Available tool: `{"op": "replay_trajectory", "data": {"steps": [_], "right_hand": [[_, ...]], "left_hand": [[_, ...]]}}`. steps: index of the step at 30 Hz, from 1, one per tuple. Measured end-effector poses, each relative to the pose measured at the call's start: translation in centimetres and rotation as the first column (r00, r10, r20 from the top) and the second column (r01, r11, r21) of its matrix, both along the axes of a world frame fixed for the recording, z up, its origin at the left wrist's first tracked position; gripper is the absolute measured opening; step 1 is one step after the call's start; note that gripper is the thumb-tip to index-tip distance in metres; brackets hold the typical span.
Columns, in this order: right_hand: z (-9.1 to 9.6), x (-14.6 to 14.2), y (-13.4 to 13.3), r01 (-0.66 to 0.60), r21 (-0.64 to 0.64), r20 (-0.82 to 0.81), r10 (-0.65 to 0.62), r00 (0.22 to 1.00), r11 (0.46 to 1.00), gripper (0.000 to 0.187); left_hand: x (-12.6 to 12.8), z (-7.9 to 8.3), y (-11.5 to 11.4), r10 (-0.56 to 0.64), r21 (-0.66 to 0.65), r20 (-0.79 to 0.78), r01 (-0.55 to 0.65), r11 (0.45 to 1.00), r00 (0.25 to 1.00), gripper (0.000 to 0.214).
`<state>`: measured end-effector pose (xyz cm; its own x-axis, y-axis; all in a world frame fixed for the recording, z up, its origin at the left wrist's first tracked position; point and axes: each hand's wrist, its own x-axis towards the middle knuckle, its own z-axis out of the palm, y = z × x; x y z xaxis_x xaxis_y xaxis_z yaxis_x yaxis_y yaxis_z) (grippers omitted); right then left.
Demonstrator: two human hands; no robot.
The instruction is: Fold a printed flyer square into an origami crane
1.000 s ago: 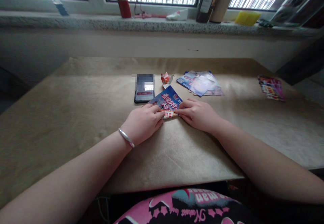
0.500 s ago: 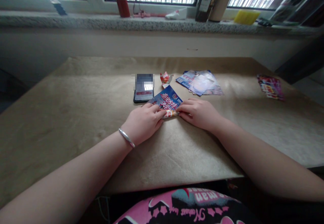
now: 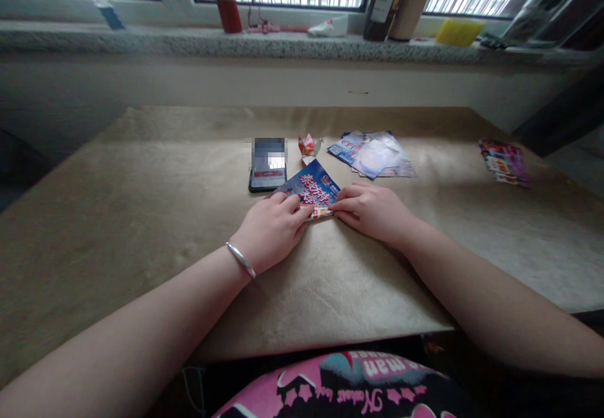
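A blue printed sheet of paper point(image 3: 315, 182) with red-and-white lettering lies on the table, folded to a point at its far end. Its near edge shows a narrow, light-coloured folded strip. My left hand point(image 3: 276, 223), with a silver bangle on the wrist, presses on the near left part of the paper, fingers closed together. On the near right corner, my right hand point(image 3: 370, 210) pinches the paper between thumb and fingers. The left part of the sheet is hidden under my left hand. Just beyond the paper stands a small red-and-white folded paper piece point(image 3: 309, 147).
A phone point(image 3: 268, 169) lies left of the paper piece, its screen partly pixelated. Several printed sheets point(image 3: 375, 153) overlap at the back right. More colourful leaflets point(image 3: 504, 163) lie near the table's right side. Bottles and a yellow block point(image 3: 459, 32) line the windowsill.
My left hand has slid slightly to the right along the paper's near edge, covering more of the folded strip. My right hand and the sheet are almost unmoved.
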<state>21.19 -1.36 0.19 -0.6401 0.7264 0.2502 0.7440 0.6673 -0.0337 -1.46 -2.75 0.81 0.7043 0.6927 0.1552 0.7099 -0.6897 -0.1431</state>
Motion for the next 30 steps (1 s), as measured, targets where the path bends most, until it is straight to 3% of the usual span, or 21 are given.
{"op": "replay_trajectory", "data": {"steps": [26, 30], "right_hand": [[0.5, 0.7, 0.6, -0.047, -0.071, -0.040, 0.044, 0.998, 0.996, 0.021], [0.5, 0.6, 0.5, -0.040, -0.079, -0.027, 0.037, 0.999, 0.996, 0.021]], "left_hand": [[0.6, -0.5, -1.0, 0.093, 0.014, 0.030, -0.094, 0.995, 0.995, 0.038], [0.7, -0.7, -0.9, 0.029, -0.033, 0.059, -0.027, 0.999, 0.998, 0.044]]}}
